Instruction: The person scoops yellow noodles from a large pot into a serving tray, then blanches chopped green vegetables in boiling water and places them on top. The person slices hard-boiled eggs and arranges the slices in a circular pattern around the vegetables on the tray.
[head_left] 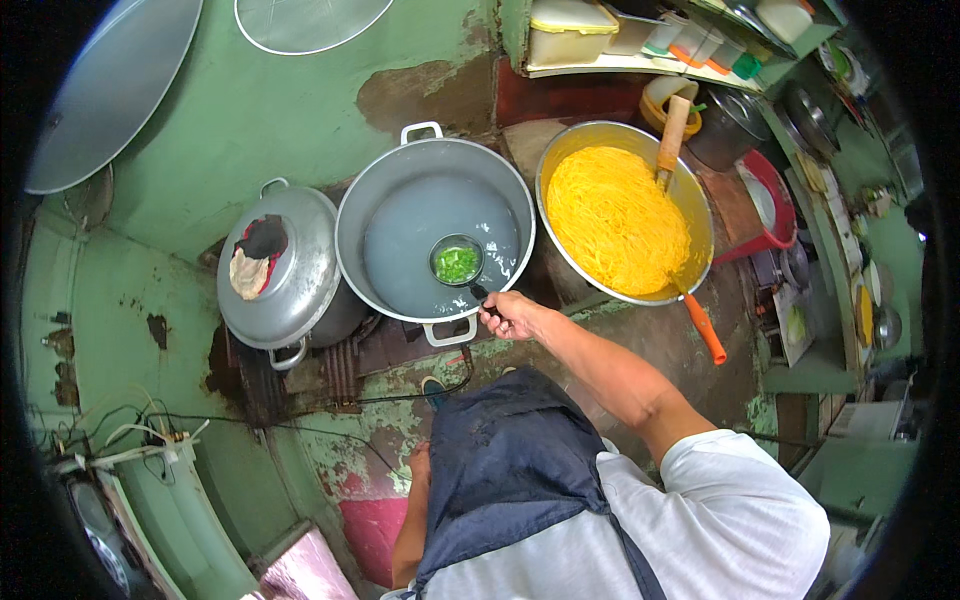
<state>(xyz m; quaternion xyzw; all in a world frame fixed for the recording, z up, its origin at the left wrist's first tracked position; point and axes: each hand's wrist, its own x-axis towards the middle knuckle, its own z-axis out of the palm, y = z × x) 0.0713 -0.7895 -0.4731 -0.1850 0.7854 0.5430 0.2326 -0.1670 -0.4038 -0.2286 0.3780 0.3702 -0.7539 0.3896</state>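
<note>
My right hand (506,315) is closed around the dark handle of a small round strainer (481,275). Chopped green leaves (457,264) lie in its bowl, which is over or in the cloudy water (400,235) of a large grey pot (350,215); I cannot tell how deep it sits. The handle crosses the pot's near rim. Down at my side, next to the dark apron (500,450), hangs my left hand (419,460); its fingers are too hidden to read.
Right of the pot, a wide metal basin (708,215) holds yellow noodles (620,215), a wooden-handled tool (674,130) and an orange-handled one (703,328). A lidded pot (300,240) with cloths on top stands left. Containers (570,40) line a shelf. A cable (400,398) runs below.
</note>
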